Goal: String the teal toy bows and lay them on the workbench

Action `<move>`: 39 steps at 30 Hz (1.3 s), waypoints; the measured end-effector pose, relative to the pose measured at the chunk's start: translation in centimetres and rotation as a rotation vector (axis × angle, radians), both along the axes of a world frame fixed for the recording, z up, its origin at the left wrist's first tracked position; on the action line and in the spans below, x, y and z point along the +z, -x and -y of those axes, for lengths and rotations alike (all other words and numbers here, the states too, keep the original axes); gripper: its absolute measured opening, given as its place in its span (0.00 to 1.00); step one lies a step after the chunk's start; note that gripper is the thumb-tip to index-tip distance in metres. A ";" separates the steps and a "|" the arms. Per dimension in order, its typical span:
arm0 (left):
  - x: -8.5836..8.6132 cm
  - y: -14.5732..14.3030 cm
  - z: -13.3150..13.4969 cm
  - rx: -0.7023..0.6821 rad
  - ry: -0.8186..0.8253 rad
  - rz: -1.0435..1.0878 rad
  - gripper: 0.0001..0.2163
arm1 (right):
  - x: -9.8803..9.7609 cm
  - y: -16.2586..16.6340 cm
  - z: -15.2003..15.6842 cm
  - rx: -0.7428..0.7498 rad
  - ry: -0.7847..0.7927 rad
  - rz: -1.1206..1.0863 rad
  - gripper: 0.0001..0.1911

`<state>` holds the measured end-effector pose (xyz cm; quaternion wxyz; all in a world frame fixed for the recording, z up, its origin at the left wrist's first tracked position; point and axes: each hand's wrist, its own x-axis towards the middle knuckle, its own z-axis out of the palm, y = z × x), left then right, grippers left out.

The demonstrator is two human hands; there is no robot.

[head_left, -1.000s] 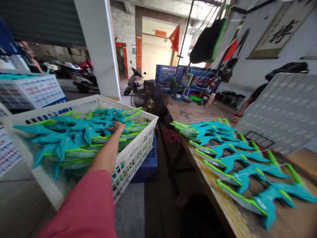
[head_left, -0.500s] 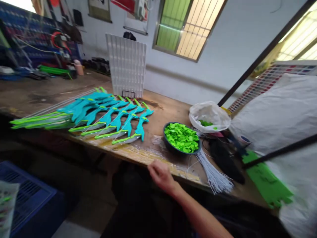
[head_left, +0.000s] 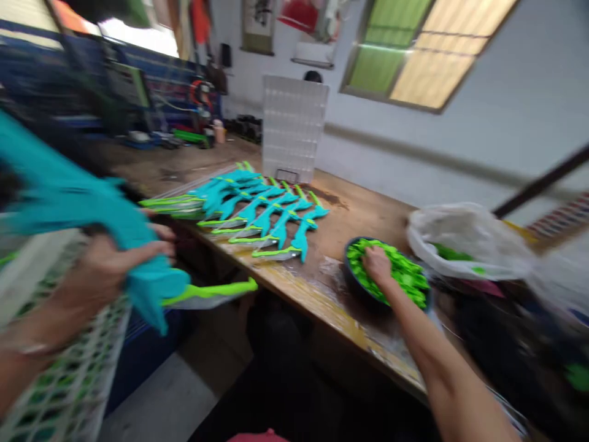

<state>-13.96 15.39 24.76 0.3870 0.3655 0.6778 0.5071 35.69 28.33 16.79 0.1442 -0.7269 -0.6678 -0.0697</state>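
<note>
Fingers of the L hand [head_left: 99, 264] were wrapped round a smooth, curvy teal toy [head_left: 117, 212] w/ lime-edged tip, nr a white lattice crate [head_left: 78, 368], off the front edge of the table [head_left: 368, 202]. R hand [head_left: 377, 264] had fingertips in small green pcs [head_left: 405, 273] filling a round dark bowl [head_left: 354, 287] by that edge; couldn't tell if gripping. Thin white bag [head_left: 515, 255] beside it held green bits [head_left: 453, 253] too.

I note: thin, shiny bracelet [head_left: 34, 348] on left wrist [head_left: 50, 333], 8 o'clock; right forearm [head_left: 432, 347] bare, 4 o'clock; pinkish-red top [head_left: 260, 436], 6 o'clock.
</note>
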 end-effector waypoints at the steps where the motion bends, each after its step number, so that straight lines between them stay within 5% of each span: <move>1: -0.2 0.5 1.7 -0.050 -0.079 0.012 0.19 | 0.0 0.2 -0.2 0.005 0.002 0.011 0.07; 4: -2.1 -0.1 4.4 -0.467 -0.262 0.090 0.18 | -0.2 0.2 -0.9 0.026 -0.008 0.020 0.13; 6: -3.8 -0.9 4.7 -0.715 -0.248 0.133 0.17 | -0.6 -0.2 -1.2 0.027 -0.023 0.014 0.18; 13: -5.8 -0.3 5.4 -1.035 -0.088 0.229 0.21 | -1.5 -0.9 -1.0 -0.038 -0.089 -0.109 0.20; 19: -7.9 0.5 6.2 -1.004 -0.167 0.558 0.30 | -0.1 -1.0 0.0 -0.093 -0.195 -0.333 0.12; 27: -8.5 -0.3 4.1 -0.941 -0.004 0.282 0.17 | 1.8 2.0 5.4 -0.040 -0.322 -0.790 0.25; 31: -8.8 -1.6 3.4 -1.061 -0.013 0.109 0.10 | 1.4 6.9 10.8 0.198 -0.175 -1.061 0.31; 36: -9.8 -3.8 5.1 -1.240 0.073 0.196 0.14 | 1.5 14.1 18.4 0.463 0.146 -1.452 0.15; 39: -10.7 -4.4 6.1 -1.267 0.055 0.247 0.16 | 1.4 16.7 21.6 0.533 0.243 -1.523 0.14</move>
